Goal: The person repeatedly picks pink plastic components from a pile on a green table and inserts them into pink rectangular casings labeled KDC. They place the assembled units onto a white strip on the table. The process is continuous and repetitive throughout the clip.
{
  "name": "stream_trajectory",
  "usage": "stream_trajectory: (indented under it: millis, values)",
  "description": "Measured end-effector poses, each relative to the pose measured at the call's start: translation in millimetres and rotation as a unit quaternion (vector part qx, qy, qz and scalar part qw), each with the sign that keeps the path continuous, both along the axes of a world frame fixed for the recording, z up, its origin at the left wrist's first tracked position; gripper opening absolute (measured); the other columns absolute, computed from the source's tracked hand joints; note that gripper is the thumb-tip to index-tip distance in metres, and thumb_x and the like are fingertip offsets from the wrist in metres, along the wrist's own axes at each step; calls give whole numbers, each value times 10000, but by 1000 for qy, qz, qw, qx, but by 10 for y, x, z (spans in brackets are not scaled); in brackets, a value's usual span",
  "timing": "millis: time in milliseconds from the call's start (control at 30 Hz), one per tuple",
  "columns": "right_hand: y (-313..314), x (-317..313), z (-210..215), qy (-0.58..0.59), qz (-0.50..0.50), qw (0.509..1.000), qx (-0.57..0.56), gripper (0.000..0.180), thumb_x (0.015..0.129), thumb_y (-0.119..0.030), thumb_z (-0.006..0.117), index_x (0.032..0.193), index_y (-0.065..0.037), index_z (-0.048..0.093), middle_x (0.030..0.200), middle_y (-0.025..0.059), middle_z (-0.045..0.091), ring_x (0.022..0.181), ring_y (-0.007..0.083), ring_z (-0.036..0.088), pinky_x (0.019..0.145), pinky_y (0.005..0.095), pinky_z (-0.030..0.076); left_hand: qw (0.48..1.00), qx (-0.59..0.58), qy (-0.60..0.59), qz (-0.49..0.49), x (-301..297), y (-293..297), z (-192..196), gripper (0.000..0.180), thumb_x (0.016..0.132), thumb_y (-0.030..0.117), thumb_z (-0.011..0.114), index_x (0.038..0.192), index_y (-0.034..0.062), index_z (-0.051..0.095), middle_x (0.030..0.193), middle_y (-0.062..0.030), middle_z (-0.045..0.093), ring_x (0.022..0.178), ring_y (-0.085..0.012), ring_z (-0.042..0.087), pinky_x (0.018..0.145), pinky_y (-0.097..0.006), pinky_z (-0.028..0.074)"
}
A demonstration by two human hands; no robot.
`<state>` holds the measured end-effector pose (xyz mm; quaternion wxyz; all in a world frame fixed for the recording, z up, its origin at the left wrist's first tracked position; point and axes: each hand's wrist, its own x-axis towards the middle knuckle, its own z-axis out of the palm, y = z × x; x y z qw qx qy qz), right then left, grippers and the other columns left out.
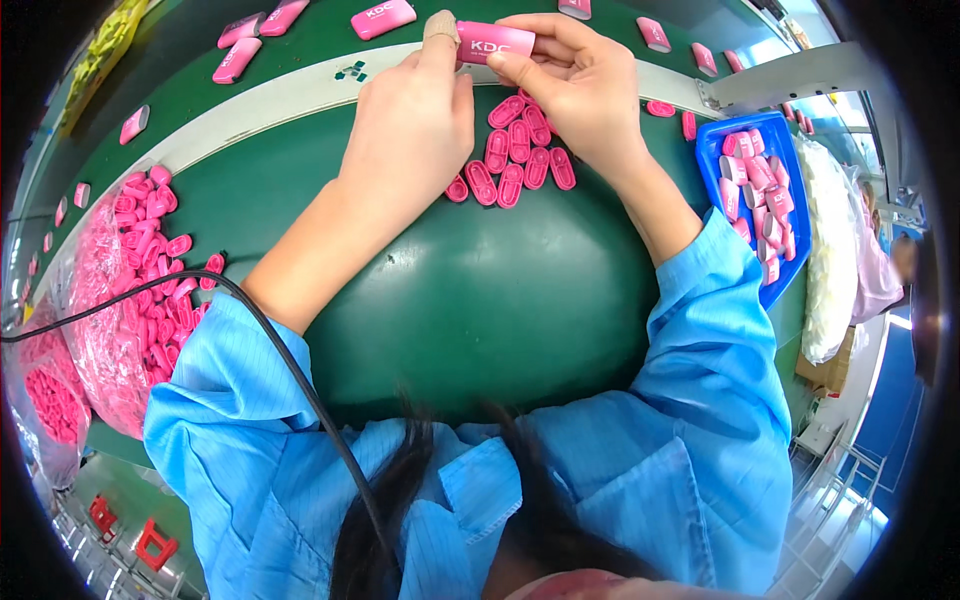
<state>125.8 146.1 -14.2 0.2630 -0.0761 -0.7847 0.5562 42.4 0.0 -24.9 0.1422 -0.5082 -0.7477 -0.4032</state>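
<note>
At the far side of the green work surface, both hands meet at a small flat pink case [515, 40] with white lettering. My right hand [592, 95] pinches it between thumb and fingers. My left hand [418, 115] is closed at the case's left end, a tan covering [441, 27] on one finger; part of its grip is hidden. Just below the hands lies a group of pink oval caps [519, 141], hollow side up, none of them in my grasp.
A blue tray [709, 165] at the right holds several pink-and-white cases. Loose pink caps [160, 285] spill from a clear bag [95, 330] on the left. Beyond a pale rail [255, 113], more cases lie on a green strip. A black cable [262, 318] crosses my left sleeve.
</note>
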Motion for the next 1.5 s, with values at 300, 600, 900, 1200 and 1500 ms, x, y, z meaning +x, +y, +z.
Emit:
stream_trajectory:
  millis: [300, 600, 900, 1200, 1500]
  values:
    - [-70, -12, -45, 9, -23, 999, 34, 331, 822, -55, 708, 1113, 55, 595, 981, 125, 683, 840, 132, 658, 751, 251, 557, 997, -54, -27, 38, 35, 15, 9, 406, 814, 1, 535, 1190, -135, 463, 778, -261, 630, 702, -401, 636, 665, -466, 511]
    - [434, -874, -85, -139, 60, 988, 25, 245, 835, -122, 687, 988, 57, 623, 824, 77, 678, 739, 95, 626, 670, 225, 505, 999, 17, -7, 39, -368, 60, -37, 331, 815, 144, 638, 1123, 25, 606, 1013, -164, 610, 971, -362, 570, 848, -421, 471]
    - [1063, -878, 33, -212, -160, 848, 459, 264, 842, -245, 615, 880, 5, 690, 928, 229, 661, 884, 379, 637, 811, 426, 505, 984, -122, -23, -131, -73, 63, -17, 231, 801, 185, 705, 995, 60, 687, 824, -96, 626, 723, -244, 604, 699, -348, 503]
    - [506, -239, 168, -106, -9, 993, -48, 224, 837, -70, 690, 999, 46, 588, 876, 121, 690, 756, 122, 659, 683, 231, 523, 881, -3, -462, -106, -225, 19, 18, 313, 929, 110, 558, 1238, 84, 596, 945, -24, 619, 671, -81, 556, 615, -210, 476]
    - [248, -72, -98, -110, 95, 970, -195, 270, 898, -95, 624, 1127, 31, 557, 1047, 126, 656, 915, 170, 667, 835, 249, 538, 858, 94, -493, -108, -279, 11, -2, 443, 857, 62, 663, 1272, -19, 527, 1038, -159, 665, 914, -175, 657, 809, -264, 550]
